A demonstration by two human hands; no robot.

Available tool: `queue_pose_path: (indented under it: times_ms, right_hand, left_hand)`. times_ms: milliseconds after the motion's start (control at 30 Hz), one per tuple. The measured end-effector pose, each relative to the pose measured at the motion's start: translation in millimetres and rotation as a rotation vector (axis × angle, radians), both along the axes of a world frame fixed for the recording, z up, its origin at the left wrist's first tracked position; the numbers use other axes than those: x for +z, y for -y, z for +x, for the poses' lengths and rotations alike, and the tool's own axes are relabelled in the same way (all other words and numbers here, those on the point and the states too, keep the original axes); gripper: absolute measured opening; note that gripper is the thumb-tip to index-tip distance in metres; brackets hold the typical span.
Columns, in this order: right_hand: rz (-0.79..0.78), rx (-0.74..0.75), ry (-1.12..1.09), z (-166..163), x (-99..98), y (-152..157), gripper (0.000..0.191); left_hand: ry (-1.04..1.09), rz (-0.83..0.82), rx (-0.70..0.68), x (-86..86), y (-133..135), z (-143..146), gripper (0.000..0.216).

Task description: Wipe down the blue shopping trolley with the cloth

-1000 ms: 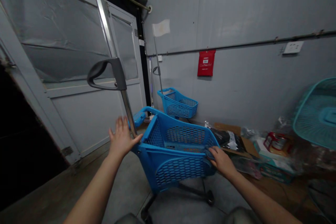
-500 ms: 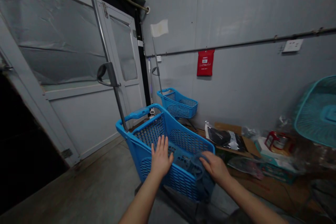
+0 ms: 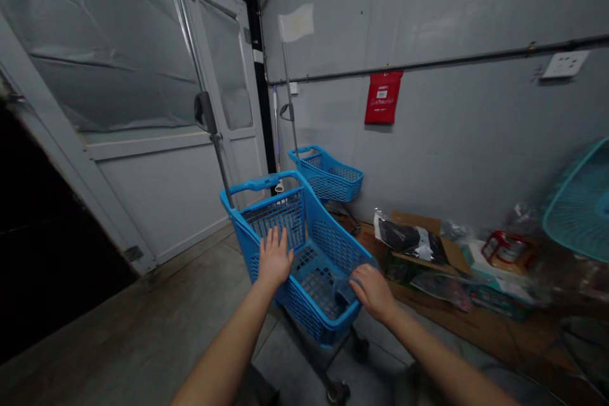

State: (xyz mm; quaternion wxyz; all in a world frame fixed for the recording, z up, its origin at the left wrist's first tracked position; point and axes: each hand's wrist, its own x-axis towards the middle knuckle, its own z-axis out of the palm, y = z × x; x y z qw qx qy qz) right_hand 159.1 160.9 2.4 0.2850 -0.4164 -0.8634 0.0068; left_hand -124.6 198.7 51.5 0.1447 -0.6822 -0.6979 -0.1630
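Observation:
A blue shopping cart (image 3: 301, 313) with a mesh basket stands in front of me, its handle end toward the door. Over the near side rim lies my left hand (image 3: 276, 261), fingers stretched out and holding nothing. At the cart's front right corner, my right hand (image 3: 373, 292) is closed on a grey-blue cloth (image 3: 342, 290). Part of the cloth hangs inside the basket, and the palm hides the rest. A metal pole (image 3: 220, 165) with a dark grip (image 3: 204, 112) rises from the handle end.
Behind is a smaller-looking blue cart (image 3: 328, 184) with a white flag (image 3: 297, 23). Along the wall, a cardboard box (image 3: 454, 256) holds a bagged dark item (image 3: 409, 241). A turquoise fan (image 3: 583, 206) stands at the right, and a white door (image 3: 157, 196) at the left.
My right hand has moved slightly left and up along the rim, and the cloth is now bunched smaller beneath it. My left hand has shifted left. The view has tilted down.

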Motion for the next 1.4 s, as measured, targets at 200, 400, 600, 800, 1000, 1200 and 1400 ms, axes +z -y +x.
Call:
queue_pose_path:
  times_ms: [200,400,600,800,1000,1200,1400]
  right_hand:
    - [-0.063,0.15,0.05,-69,-8.1,55,0.037]
    - [-0.111,0.356,0.297,-60,21.2,34,0.052]
    - [-0.032,0.313,0.364,14,41.1,-10,0.041]
    - [-0.032,0.182,0.328,28,36.9,-12,0.032]
    - [-0.076,0.136,0.202,2,31.8,18,0.033]
    - [-0.147,0.193,0.193,-29,16.3,45,0.05]
    - [-0.124,0.317,0.214,-59,8.4,61,0.051]
  left_hand:
    - [0.053,0.016,0.161,-0.4,7,-11,0.061]
    - [0.098,-0.061,0.113,-15.2,24,-1,0.075]
    - [0.107,-0.091,0.03,-19.4,17,-4,0.079]
    - [0.087,-0.071,0.008,-16.0,15,5,0.074]
    - [0.031,-0.047,0.014,-6.5,14,-16,0.072]
    - [-0.03,0.012,0.108,6.6,12,-42,0.064]
    - [-0.047,0.056,0.23,-13.5,43,-21,0.06]
